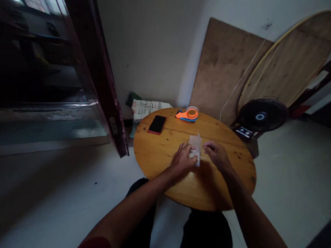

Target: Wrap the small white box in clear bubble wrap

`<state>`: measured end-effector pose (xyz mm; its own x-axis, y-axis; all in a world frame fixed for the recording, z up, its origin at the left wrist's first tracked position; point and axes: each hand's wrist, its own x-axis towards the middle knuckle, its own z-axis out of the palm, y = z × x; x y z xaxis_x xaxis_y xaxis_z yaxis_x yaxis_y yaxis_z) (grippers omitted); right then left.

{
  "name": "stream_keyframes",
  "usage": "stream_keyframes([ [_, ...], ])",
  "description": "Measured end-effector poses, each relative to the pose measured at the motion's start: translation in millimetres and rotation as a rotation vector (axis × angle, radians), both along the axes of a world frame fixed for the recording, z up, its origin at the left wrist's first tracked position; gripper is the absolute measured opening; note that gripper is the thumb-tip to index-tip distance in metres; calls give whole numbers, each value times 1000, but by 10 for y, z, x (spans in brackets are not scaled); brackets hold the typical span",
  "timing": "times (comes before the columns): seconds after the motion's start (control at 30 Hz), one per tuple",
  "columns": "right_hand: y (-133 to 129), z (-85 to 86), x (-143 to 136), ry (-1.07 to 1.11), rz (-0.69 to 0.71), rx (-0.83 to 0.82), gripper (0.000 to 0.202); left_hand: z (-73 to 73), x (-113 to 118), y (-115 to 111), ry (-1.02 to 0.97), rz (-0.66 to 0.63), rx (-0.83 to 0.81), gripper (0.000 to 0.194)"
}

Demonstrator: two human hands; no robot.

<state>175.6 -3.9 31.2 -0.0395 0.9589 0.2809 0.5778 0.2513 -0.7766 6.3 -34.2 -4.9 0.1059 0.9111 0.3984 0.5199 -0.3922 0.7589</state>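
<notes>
A small whitish, translucent packet [195, 142] lies near the middle of the round wooden table [153, 152]. My left hand [184, 157] grips its left side, with thumb and fingers pressed on it. Just right of the packet, my right hand [216, 153] is held with its fingers curled together; whether something small is pinched there is too hard to make out. Behind the packet sits an orange and blue tape dispenser [187, 114] with a roll of tape. A dark-screened phone with a red edge [157, 124] rests at the table's back left.
Behind the table, a printed white bag [148, 108] lies against the wall. A brown board [225, 64] and a round wooden tabletop [291, 60] lean there too. A black fan [261, 115] stands at the right, and a dark door frame [102, 70] rises at the left.
</notes>
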Motion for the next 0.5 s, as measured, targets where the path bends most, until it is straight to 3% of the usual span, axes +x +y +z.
stream_keyframes([
  [0.23,-68,-199,-141,6,9,82,24,15,-21,-27,84,-11,73,20],
  [0.4,-52,-272,-137,4,18,91,26,34,-29,-62,146,-66,138,39],
  [0.5,-5,-300,-111,27,57,61,25,10,-18,-60,160,-62,159,39],
])
